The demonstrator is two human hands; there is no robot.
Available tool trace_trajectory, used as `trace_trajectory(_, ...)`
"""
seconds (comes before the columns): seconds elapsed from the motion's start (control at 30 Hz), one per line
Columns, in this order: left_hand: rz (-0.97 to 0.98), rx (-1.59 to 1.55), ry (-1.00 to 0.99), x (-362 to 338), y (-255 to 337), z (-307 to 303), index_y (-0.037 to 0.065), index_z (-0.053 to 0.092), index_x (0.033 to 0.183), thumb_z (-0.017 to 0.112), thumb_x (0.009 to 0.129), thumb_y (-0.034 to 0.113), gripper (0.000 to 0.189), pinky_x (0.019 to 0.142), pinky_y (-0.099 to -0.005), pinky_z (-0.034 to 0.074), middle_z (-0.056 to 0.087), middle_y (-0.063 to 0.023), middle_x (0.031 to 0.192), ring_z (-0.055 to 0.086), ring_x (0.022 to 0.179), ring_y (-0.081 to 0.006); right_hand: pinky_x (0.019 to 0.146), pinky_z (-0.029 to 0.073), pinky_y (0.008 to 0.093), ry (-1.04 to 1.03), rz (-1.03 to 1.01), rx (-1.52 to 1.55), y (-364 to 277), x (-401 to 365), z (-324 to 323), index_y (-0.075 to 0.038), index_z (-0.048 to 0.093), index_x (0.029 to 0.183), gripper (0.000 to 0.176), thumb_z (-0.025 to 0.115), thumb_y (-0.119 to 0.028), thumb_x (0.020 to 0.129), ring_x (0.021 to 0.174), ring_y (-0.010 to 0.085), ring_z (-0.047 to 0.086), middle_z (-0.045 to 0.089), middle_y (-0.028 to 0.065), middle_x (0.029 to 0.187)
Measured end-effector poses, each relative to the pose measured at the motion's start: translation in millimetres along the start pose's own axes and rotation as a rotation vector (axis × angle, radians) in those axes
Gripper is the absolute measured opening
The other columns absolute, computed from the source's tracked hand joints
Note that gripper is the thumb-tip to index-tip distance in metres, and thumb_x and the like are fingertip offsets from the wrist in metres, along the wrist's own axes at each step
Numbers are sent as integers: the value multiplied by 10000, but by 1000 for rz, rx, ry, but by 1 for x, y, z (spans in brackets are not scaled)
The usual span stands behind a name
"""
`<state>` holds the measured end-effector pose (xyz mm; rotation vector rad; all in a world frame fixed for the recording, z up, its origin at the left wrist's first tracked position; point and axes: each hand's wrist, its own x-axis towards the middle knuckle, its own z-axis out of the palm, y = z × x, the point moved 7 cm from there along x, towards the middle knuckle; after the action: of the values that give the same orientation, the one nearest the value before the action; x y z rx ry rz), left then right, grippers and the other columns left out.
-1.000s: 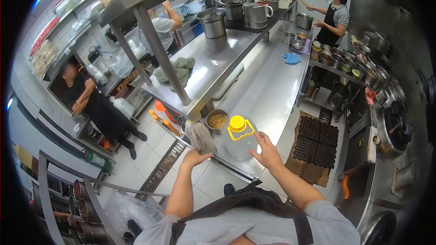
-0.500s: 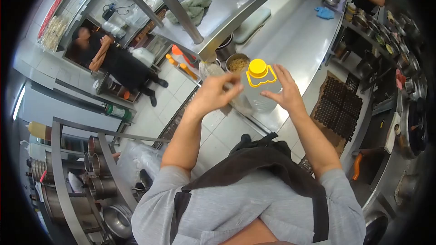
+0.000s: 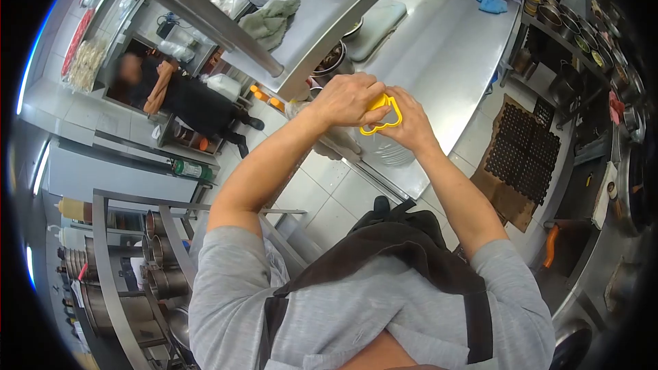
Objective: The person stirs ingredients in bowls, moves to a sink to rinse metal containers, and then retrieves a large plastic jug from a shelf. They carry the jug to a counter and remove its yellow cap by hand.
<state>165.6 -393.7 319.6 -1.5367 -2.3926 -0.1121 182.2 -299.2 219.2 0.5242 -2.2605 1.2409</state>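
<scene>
A clear plastic jug (image 3: 392,156) stands on the near end of the steel counter. At its top are a yellow cap (image 3: 376,103) and a yellow carry handle (image 3: 399,115). My left hand (image 3: 349,99) is closed over the cap from the left, covering much of it. From the right, my right hand (image 3: 411,122) wraps the upper part of the jug next to the handle; some of its fingers are hidden behind.
Beyond my left hand stands a deep metal pot (image 3: 334,62), near a pale cutting board (image 3: 377,31). A green towel (image 3: 271,22) lies on the raised shelf. A blue cloth (image 3: 491,4) rests farther along. A person (image 3: 181,96) stands at left. Right, a black mat (image 3: 526,154) covers floor.
My left hand has moved right and closed over the yellow cap. My right hand has drawn in tighter around the jug. The handle has turned and tilted, and the view has shifted slightly.
</scene>
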Motion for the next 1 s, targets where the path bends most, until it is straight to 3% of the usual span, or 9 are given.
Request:
trace_trajectory(0.03,17,12,57,4,1,-1,63,549,769,615,817,368,316,529,-379,472,541,-76,659,577,618,-271,968,412,439,13,-4,4,2,-1,1,-28,515,1238,765,823,-332,607,1220,326,473,527,164,1267)
trace_trajectory(0.37,-148,107,88,11,7,14,77,528,727,564,821,275,223,459,-393,457,545,-76,621,573,546,-280,914,435,431,70,21,51,0,0,-9,-54,544,1177,697,812,-320,591,1167,300,508,553,123,1199)
trace_trajectory(0.57,-526,177,-45,11,1,13,51,568,766,521,862,303,274,500,-410,506,610,-130,594,638,596,-315,862,464,427,60,23,46,-10,7,-11,-56,552,1156,676,811,-351,606,1138,292,526,564,106,1178)
trace_trajectory(0.63,-737,208,-183,11,-4,10,11,625,756,489,898,430,463,555,-426,529,637,-181,628,662,654,-344,860,466,430,85,8,17,-8,4,-8,-60,551,1162,679,810,-364,613,1140,291,525,564,104,1183)
trace_trajectory(0.67,-731,209,-184,15,-2,3,11,625,756,489,898,430,463,555,-426,529,637,-181,628,662,654,-344,859,467,433,109,-7,-14,-7,1,-8,-63,549,1168,682,808,-376,620,1143,289,524,564,101,1187)
trace_trajectory(0.77,-820,143,-378,8,-11,-2,-18,682,645,425,889,626,735,563,-429,536,616,-200,578,652,600,-373,872,459,433,87,26,-12,-2,-1,-9,-74,545,1180,696,804,-405,625,1154,287,518,562,99,1194)
trace_trajectory(0.9,-741,35,-455,1,-15,-15,-7,695,823,524,879,533,570,686,-418,543,666,-206,766,669,762,-358,919,436,442,25,69,4,3,-1,-4,-67,521,1227,748,803,-408,623,1204,307,491,539,121,1260)
trace_trajectory(0.97,-259,-276,-157,9,6,-24,35,623,1094,637,847,307,368,846,-393,499,646,-169,1030,627,958,-350,896,443,423,78,25,1,1,-2,-8,-84,543,1185,707,796,-428,621,1181,277,502,553,99,1210)
trace_trajectory(1.0,-265,-275,-156,10,8,-27,35,623,1094,637,847,307,368,846,-393,499,646,-169,1030,627,958,-350,896,443,423,73,22,4,1,-2,-7,-84,543,1185,707,796,-428,621,1181,277,502,553,99,1210)
